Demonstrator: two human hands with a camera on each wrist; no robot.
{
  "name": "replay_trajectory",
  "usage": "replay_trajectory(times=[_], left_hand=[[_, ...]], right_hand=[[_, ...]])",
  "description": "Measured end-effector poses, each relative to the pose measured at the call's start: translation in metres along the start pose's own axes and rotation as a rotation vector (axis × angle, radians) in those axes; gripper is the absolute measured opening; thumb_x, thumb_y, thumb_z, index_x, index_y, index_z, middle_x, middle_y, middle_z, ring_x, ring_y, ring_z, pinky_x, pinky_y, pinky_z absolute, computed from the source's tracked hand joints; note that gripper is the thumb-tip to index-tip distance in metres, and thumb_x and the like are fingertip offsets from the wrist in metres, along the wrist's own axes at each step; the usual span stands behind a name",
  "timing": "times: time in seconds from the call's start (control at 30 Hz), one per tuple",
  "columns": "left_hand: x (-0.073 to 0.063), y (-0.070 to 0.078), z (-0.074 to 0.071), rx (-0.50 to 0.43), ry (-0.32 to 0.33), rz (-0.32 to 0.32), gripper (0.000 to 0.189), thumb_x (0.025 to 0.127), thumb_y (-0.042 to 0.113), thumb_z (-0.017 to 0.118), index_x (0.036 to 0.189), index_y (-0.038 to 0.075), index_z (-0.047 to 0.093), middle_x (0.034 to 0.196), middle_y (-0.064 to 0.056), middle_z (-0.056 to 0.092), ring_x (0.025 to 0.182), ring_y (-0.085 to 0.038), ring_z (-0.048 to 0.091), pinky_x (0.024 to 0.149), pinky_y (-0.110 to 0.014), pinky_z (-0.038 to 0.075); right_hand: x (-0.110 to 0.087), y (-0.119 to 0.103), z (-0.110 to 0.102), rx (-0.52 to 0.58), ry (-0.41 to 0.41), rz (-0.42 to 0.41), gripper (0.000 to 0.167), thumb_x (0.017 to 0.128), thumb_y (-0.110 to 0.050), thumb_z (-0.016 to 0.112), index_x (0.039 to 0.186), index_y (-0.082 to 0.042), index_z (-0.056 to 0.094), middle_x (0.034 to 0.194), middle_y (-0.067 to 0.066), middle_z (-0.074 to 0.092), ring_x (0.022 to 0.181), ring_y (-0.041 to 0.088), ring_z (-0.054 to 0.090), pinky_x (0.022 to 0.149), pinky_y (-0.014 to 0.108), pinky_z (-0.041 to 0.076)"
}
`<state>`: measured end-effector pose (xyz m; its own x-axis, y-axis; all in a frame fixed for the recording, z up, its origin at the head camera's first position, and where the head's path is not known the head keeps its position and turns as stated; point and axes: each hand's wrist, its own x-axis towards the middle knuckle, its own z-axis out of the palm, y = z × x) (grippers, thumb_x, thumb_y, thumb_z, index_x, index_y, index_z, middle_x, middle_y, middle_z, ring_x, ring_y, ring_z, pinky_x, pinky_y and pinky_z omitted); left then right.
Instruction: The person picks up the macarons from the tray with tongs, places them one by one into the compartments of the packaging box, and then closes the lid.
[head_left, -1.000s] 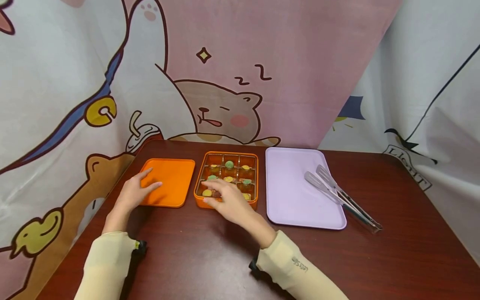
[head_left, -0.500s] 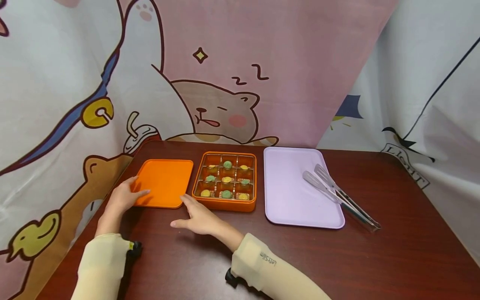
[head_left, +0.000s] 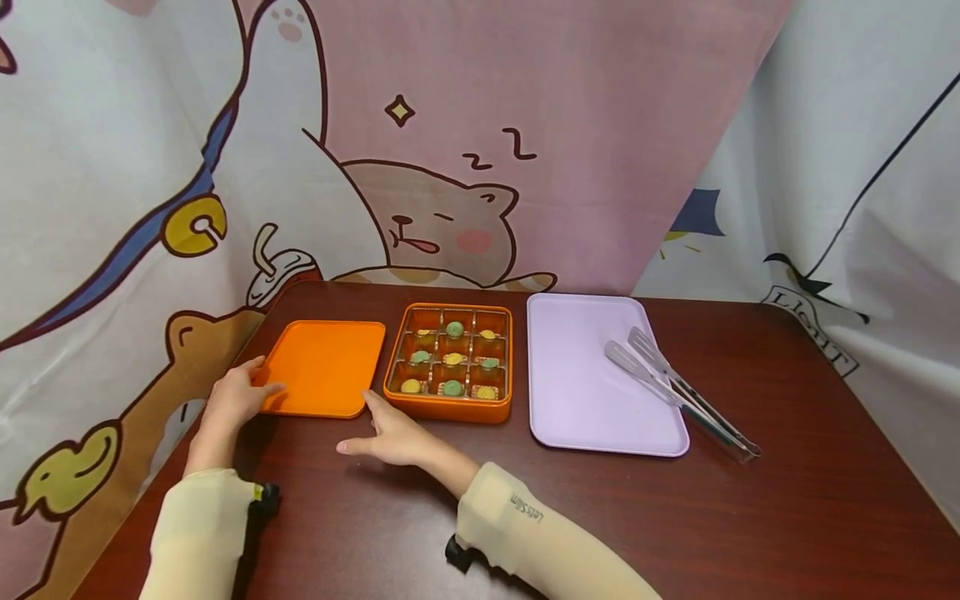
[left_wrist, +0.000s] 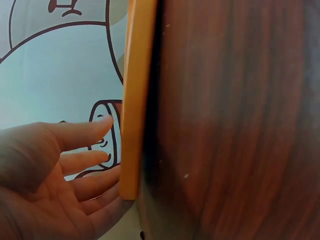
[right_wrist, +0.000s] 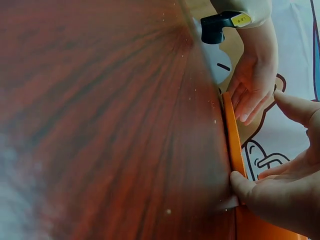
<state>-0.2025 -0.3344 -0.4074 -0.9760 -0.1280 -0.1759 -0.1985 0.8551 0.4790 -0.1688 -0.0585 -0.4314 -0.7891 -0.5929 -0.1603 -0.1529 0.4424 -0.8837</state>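
Observation:
A flat orange lid point(head_left: 324, 368) lies on the table at the left. At its left edge is my left hand point(head_left: 234, 398), thumb apart from fingers; in the left wrist view its lower fingertips meet the lid's rim point(left_wrist: 136, 100). By the lid's near right corner my right hand point(head_left: 396, 435) is spread, and the right wrist view shows a fingertip point(right_wrist: 241, 184) against the rim. Just right of the lid stands an orange box point(head_left: 448, 408) with a clear divided insert. Small round yellow pieces point(head_left: 411, 387) and green pieces point(head_left: 453, 388) sit in its compartments.
A lilac tray point(head_left: 577, 392) lies right of the box. Metal tongs point(head_left: 667, 387) rest across its right edge, handle end over the table. Behind the brown table point(head_left: 825, 467) hangs a cartoon-printed cloth point(head_left: 600, 150).
My right hand has left the front of the box and moved left to the lid's near right corner. My left hand has shifted left and down, from above the lid to its left edge.

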Motion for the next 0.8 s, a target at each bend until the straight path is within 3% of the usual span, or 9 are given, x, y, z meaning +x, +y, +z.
replay_trajectory(times=[0.13, 0.37, 0.6, 0.8], left_hand=[[-0.004, -0.003, -0.005, -0.015, 0.093, -0.029, 0.059, 0.099, 0.018, 0.057, 0.147, -0.009, 0.037, 0.138, -0.038, 0.048, 0.122, -0.061, 0.044, 0.101, -0.067, 0.040], [-0.013, -0.005, -0.012, -0.112, 0.268, -0.130, 0.043, 0.101, 0.014, 0.048, 0.141, -0.002, 0.052, 0.140, -0.036, 0.047, 0.121, -0.059, 0.044, 0.094, -0.061, 0.041], [-0.023, 0.004, -0.018, -0.191, 0.358, -0.141, 0.041, 0.103, 0.016, 0.048, 0.140, 0.000, 0.054, 0.139, -0.032, 0.051, 0.125, -0.057, 0.045, 0.098, -0.060, 0.040], [-0.027, 0.017, -0.022, -0.270, 0.440, -0.118, 0.040, 0.104, 0.017, 0.048, 0.141, 0.005, 0.055, 0.135, -0.023, 0.058, 0.133, -0.047, 0.047, 0.105, -0.054, 0.040]], right_hand=[[-0.005, -0.006, 0.002, 0.020, 0.014, -0.021, 0.094, 0.090, -0.035, 0.074, 0.160, -0.005, 0.018, 0.168, 0.009, 0.016, 0.141, 0.029, 0.047, 0.116, 0.032, 0.041], [-0.010, -0.018, 0.000, 0.183, 0.054, -0.082, 0.091, 0.092, -0.026, 0.073, 0.160, -0.004, 0.016, 0.168, 0.009, 0.017, 0.143, 0.032, 0.044, 0.114, 0.032, 0.042], [-0.016, -0.027, -0.008, 0.363, 0.096, -0.154, 0.082, 0.096, -0.017, 0.067, 0.159, -0.002, 0.017, 0.166, 0.013, 0.022, 0.150, 0.029, 0.033, 0.118, 0.033, 0.037], [-0.020, -0.031, -0.017, 0.565, 0.195, -0.194, 0.068, 0.098, -0.008, 0.063, 0.156, -0.002, 0.028, 0.161, 0.014, 0.034, 0.146, 0.031, 0.041, 0.117, 0.038, 0.038]])
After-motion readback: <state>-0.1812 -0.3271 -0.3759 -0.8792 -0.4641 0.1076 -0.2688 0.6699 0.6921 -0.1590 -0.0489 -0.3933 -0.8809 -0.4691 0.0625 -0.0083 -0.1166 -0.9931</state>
